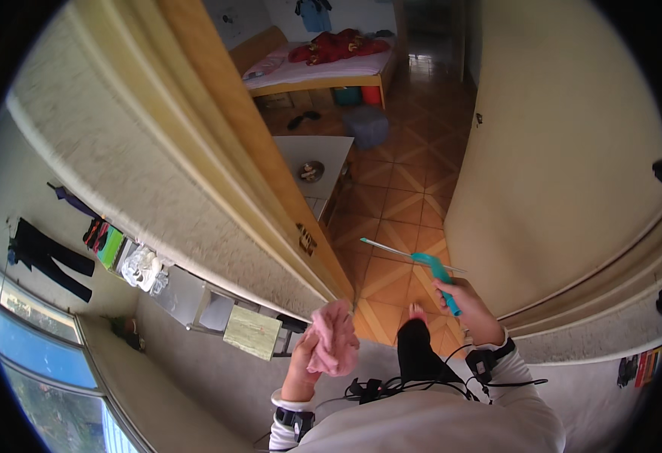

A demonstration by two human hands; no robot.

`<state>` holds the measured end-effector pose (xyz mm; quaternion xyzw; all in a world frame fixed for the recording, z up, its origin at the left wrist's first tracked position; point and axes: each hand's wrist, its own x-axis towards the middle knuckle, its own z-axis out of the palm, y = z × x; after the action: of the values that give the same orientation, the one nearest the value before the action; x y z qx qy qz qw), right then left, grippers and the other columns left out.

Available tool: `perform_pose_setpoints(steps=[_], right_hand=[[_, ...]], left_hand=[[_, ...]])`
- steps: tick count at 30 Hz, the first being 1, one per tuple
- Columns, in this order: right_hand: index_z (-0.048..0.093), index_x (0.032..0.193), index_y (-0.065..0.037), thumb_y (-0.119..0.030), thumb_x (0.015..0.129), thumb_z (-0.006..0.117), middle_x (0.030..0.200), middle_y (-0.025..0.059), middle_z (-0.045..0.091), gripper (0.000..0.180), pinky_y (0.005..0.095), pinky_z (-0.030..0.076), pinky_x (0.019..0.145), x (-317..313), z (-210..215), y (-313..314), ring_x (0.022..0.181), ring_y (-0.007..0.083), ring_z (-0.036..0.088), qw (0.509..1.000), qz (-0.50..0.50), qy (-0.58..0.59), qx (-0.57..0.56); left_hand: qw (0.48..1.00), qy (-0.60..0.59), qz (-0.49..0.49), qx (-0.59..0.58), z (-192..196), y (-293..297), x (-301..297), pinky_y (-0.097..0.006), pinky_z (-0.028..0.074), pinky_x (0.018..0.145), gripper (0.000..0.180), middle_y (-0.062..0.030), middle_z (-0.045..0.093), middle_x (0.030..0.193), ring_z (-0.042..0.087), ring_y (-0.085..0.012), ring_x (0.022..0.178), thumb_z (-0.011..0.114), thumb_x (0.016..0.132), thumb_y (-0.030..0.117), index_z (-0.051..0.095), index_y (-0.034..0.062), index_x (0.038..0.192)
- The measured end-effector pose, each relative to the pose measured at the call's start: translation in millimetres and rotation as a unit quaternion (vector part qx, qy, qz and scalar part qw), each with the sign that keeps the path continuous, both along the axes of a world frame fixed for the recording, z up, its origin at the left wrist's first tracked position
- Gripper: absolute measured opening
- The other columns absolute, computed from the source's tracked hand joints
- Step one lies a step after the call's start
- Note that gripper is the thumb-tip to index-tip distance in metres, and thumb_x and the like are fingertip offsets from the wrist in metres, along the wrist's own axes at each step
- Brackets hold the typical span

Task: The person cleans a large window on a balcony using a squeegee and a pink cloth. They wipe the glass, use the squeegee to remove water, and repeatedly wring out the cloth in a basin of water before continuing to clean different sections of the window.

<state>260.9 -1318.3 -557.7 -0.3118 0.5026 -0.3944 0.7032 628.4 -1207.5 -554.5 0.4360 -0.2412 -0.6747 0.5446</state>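
Observation:
A crumpled pink cloth (335, 340) is gripped in my left hand (301, 368), close to the edge of the door frame (301, 226). My right hand (467, 302) is closed around the teal handle of a squeegee (433, 266). Its long thin blade points away from me, over the tiled floor in the doorway. Part of the cloth covers the fingers of my left hand. The two hands are apart, on either side of my body.
A pale door (557, 166) stands on the right. Beyond the doorway are a low table (331, 147) with a metal bowl (311, 171), a grey stool (366, 127) and a bed (323, 69). At left, a chair (252, 332) and cluttered shelf stand by the wall.

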Motion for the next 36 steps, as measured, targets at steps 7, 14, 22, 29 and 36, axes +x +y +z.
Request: perform_pose_setpoints(steps=[7, 14, 22, 29, 36], right_hand=[[0.064, 0.097, -0.007, -0.027, 0.095, 0.069, 0.077, 0.0017, 0.061, 0.02, 0.0281, 0.046, 0.059, -19.6, -14.3, -177.1, 0.062, 0.0134, 0.058, 1.0, 0.008, -0.014, 0.0], [0.062, 0.113, -0.005, -0.025, 0.097, 0.07, 0.078, 0.0002, 0.06, 0.027, 0.0252, 0.044, 0.055, -51.4, -2.9, -326.0, 0.059, 0.0093, 0.054, 0.997, 0.042, -0.056, 0.014], [0.063, 0.11, -0.006, -0.027, 0.097, 0.071, 0.08, -0.0011, 0.058, 0.027, 0.0249, 0.042, 0.057, -55.3, 32.7, -497.0, 0.061, 0.0095, 0.054, 0.993, 0.095, -0.055, 0.036], [0.06, 0.115, -0.004, -0.027, 0.1, 0.067, 0.08, -0.0007, 0.058, 0.029, 0.0266, 0.043, 0.059, 26.5, 70.4, -618.5, 0.062, 0.009, 0.052, 0.975, 0.214, -0.042, -0.03], [0.059, 0.121, 0.0, -0.031, 0.099, 0.068, 0.082, -0.0006, 0.057, 0.038, 0.0237, 0.04, 0.057, 146.4, 110.6, -720.6, 0.062, 0.008, 0.052, 0.935, 0.346, -0.037, -0.062]], left_hand=[[0.999, 0.041, -0.02, 0.007, 2.9, -184.3, -57.0, -0.031, 0.051, 0.098, 0.037, -0.009, 0.066, 0.122, 0.063, -0.0185, 0.111, 0.054, 0.098, 0.013, 0.058, -0.0003, 0.133], [0.996, 0.042, 0.083, -0.013, 37.1, -316.0, -100.2, -0.029, 0.053, 0.087, 0.031, -0.0067, 0.067, 0.112, 0.065, -0.0152, 0.1, 0.055, 0.098, 0.009, 0.06, -0.0002, 0.127], [0.925, -0.022, 0.375, -0.058, 99.2, -491.3, -81.7, -0.03, 0.053, 0.093, 0.034, -0.0077, 0.067, 0.116, 0.066, -0.017, 0.105, 0.048, 0.103, 0.009, 0.057, 0.0012, 0.135], [0.709, -0.268, 0.633, -0.158, 98.1, -586.2, 33.3, -0.034, 0.045, 0.101, 0.047, -0.0146, 0.059, 0.132, 0.056, -0.0246, 0.121, 0.057, 0.101, 0.016, 0.049, -0.0004, 0.144], [0.607, -0.608, 0.507, 0.068, 33.1, -618.7, 131.0, -0.045, 0.037, 0.111, 0.066, -0.0258, 0.051, 0.14, 0.043, -0.0423, 0.134, 0.065, 0.091, 0.032, 0.044, 0.0037, 0.147]])
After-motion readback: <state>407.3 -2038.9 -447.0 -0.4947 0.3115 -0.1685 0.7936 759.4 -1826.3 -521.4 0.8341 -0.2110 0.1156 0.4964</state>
